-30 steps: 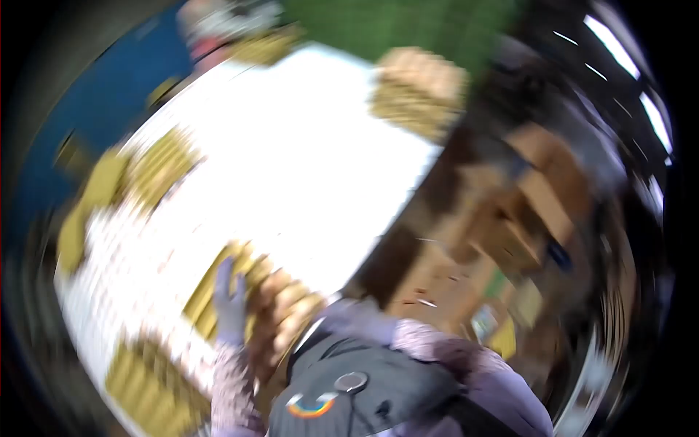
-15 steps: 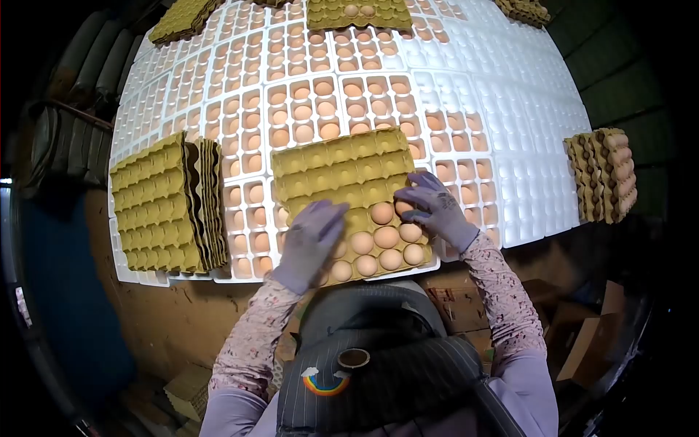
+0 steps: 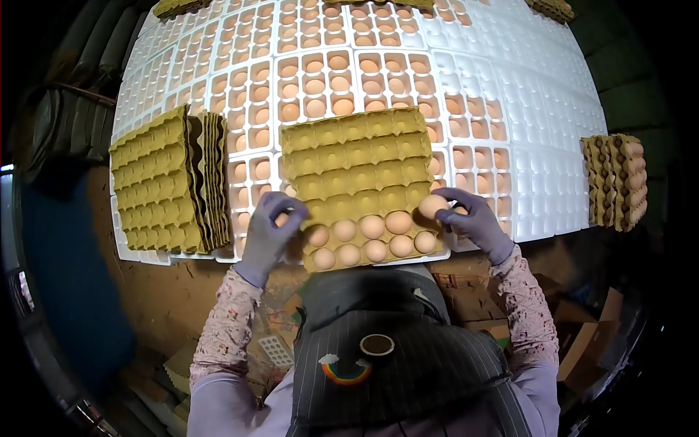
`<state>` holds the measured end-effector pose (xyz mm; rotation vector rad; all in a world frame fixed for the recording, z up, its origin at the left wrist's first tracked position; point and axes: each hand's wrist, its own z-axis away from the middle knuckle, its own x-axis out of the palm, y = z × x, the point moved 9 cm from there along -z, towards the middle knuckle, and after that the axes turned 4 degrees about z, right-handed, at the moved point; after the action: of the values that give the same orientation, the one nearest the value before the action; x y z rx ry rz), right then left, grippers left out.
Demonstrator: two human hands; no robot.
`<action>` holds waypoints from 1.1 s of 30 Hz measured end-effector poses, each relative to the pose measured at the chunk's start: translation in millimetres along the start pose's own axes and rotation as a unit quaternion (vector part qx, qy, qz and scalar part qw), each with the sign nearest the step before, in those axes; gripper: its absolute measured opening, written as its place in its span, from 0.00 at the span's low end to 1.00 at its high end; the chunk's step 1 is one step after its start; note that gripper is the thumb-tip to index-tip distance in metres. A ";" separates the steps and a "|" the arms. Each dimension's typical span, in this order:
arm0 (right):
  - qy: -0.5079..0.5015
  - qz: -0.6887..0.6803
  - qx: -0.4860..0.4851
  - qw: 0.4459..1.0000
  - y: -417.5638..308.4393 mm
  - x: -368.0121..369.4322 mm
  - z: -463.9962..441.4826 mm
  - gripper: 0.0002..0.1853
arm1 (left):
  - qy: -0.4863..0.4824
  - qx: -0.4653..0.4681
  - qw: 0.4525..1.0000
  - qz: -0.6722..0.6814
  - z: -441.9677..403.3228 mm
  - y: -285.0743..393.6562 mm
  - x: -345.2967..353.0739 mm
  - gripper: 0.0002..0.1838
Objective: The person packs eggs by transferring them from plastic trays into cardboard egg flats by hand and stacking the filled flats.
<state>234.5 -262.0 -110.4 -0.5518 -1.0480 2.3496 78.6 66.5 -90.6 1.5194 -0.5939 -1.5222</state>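
Note:
An olive pulp egg tray point(image 3: 357, 156) lies in front of me, tilted over white trays. Brown eggs point(image 3: 375, 251) fill its two nearest rows; the farther cups hold none. My right hand point(image 3: 477, 224), in a pale lilac glove, grips a brown egg point(image 3: 433, 206) between thumb and fingers at the tray's right edge. At the left edge, my left hand point(image 3: 266, 237) has its gloved fingers curled towards the thumb. A pinkish patch shows in that gap; whether it is an egg held there or one in the white tray below is unclear.
White trays with square pockets point(image 3: 314, 65) cover the table, many holding brown eggs. More white trays point(image 3: 550, 167) spread to the right. A stack of olive pulp trays point(image 3: 156, 186) stands at the left, another stack point(image 3: 615, 182) at the right edge. A cardboard box point(image 3: 593, 339) lies below right.
My left hand has moved left, from over the tray to its edge, and its fingers have curled. My right hand has drawn right with an egg. Two eggs have left the tray's third row.

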 end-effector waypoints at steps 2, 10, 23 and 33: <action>-0.030 -0.195 -0.009 0.980 -4.3 9.6 -1.1 0.22 | -0.031 0.014 0.979 -0.203 19.7 29.5 21.4 0.25; 0.087 0.646 -0.209 0.729 -48.3 80.9 -10.2 0.29 | -0.006 0.092 0.958 -0.273 40.9 27.7 41.1 0.23; 0.019 -0.266 -0.173 0.948 -47.3 47.9 27.2 0.27 | -0.163 0.075 0.909 -0.376 2.5 63.0 88.4 0.20; 0.046 -0.286 -0.161 0.944 -7.7 -41.0 30.8 0.25 | -0.178 -0.221 0.870 0.402 -56.1 96.6 102.1 0.38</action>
<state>252.2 -299.3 -79.0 -0.3951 -1.3450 1.6459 169.9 -52.9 -73.2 0.5085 -0.8768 -1.1444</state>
